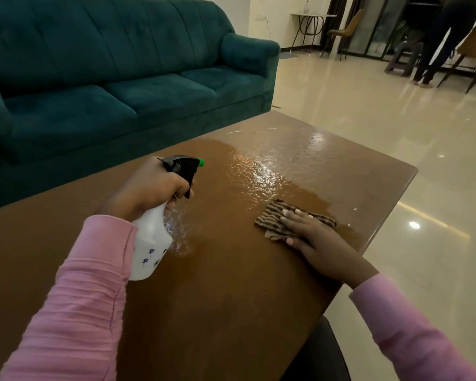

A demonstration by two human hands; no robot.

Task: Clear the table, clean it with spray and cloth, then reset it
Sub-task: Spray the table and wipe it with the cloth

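Wet table (231, 298) glistens at twelve o'clock, teal sofa (116, 86) at ten. Left hand (149, 191) grips spray bottle (150, 237); right hand (316, 240) lies flat on cloth (272, 215).

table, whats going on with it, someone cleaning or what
Yes, a person in pink sleeves is cleaning the brown table. The left hand grips a white spray bottle with its nozzle pointing out over the tabletop. The right hand presses flat on a striped cloth near the right edge. A wet sheen covers the far middle of the top, so spraying is done there and wiping is under way.
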